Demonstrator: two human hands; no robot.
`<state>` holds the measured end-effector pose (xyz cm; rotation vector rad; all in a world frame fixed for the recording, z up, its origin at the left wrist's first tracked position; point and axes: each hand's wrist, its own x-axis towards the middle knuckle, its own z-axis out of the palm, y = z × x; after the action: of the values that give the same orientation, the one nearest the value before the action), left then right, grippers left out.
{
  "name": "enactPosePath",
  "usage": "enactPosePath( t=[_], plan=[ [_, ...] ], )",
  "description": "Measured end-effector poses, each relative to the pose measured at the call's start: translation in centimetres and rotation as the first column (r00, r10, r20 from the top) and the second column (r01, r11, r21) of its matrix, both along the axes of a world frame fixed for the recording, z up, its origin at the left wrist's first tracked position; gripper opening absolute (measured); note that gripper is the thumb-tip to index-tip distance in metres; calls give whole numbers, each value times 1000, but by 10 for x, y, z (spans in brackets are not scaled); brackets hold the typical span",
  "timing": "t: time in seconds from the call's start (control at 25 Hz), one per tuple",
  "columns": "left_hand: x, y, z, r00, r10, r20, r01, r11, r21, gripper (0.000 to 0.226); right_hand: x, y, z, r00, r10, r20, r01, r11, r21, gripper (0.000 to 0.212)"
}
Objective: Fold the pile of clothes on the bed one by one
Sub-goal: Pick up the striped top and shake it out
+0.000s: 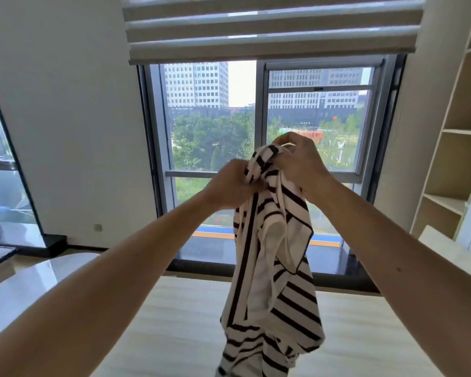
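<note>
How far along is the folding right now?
Done: nothing folded shows on the bed. In hand: left hand and right hand both grip the top of a black-and-white striped garment, which hangs bunched and unfolded over the bed. Remaining: straighten and fold it; the pile itself is out of view.

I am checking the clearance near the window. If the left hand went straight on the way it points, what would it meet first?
The striped garment that the left hand grips, then probably the right hand close behind it. The window lies beyond, though depth is unclear.
</note>
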<state>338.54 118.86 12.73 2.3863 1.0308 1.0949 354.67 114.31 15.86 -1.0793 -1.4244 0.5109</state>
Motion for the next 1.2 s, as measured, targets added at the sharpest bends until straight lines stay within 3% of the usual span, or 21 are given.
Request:
enactPosePath(
  t=[0.16,0.28,0.32,0.4,0.44,0.56,0.68,0.84,0.96,1.0,1.08,1.12,1.2],
  plan=[
    [11,-18,8,939,57,338,-48,998,-35,28,19,-36,-46,981,30,-190,-21,999,48,74],
    [9,-24,16,879,85,469,-24,991,-135,38,19,-59,-102,993,89,-84,-101,982,-160,93],
    [10,-26,17,866,91,491,-11,987,-162,39,16,-60,-116,995,103,-9,-102,962,-254,85],
    [8,-32,21,843,120,524,-5,977,-215,36,9,-50,-134,989,114,89,-82,949,-306,36],
    [5,-35,22,826,153,543,-18,969,-245,33,6,-47,-134,992,111,62,-88,952,-293,12],
    [-19,-35,22,753,299,586,-109,935,-336,26,7,-35,-106,977,86,-193,-136,955,-262,33],
    [-52,-34,17,719,358,596,-157,919,-362,21,14,-18,-63,924,-12,-382,-85,968,-236,37],
    [-78,-34,2,777,417,471,-240,889,-390,27,10,-8,0,890,19,-456,-79,990,-113,38],
    [-84,-29,-14,842,420,339,-300,886,-352,19,-7,-9,42,913,81,-399,-97,995,-21,38],
    [-82,-32,-15,875,371,310,-297,918,-262,36,-14,-8,52,924,116,-366,-122,993,6,38],
    [-68,-37,-7,950,114,291,-93,992,-86,70,-34,-10,63,935,195,-295,-192,981,38,38],
    [-56,-42,1,965,-24,260,44,996,-71,76,-44,-10,63,940,230,-251,-227,973,42,38],
    [-34,-43,13,968,-98,230,122,988,-94,59,-56,-2,56,960,232,-158,-232,973,18,39]
  ],
)
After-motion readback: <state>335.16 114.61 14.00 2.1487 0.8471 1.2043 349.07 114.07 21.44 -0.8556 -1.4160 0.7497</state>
